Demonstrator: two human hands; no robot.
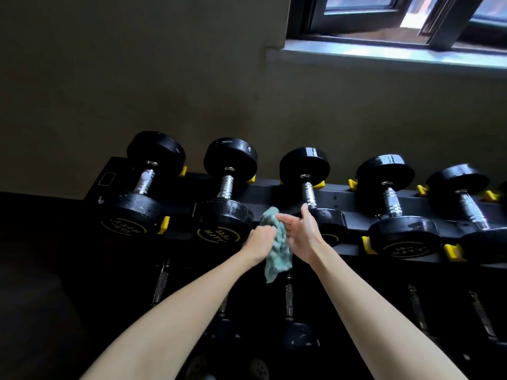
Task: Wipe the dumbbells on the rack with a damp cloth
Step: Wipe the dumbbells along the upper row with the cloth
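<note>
Several black dumbbells with chrome handles lie side by side on the top tier of a black rack (343, 198). My left hand (260, 241) grips a crumpled blue-green cloth (277, 249) that hangs down in front of the rack, between the second dumbbell (227, 187) and the third dumbbell (306, 171). My right hand (300, 234) lies beside the cloth with fingers straight, its palm against the fabric and its thumb up near the third dumbbell's handle. That dumbbell's near head is partly hidden behind my right hand.
Yellow saddle clips (164, 224) hold the dumbbells on the rack. A lower tier with more dumbbells (288, 297) sits in shadow below my arms. A dark wall stands behind the rack, with a window sill (384, 54) at the upper right.
</note>
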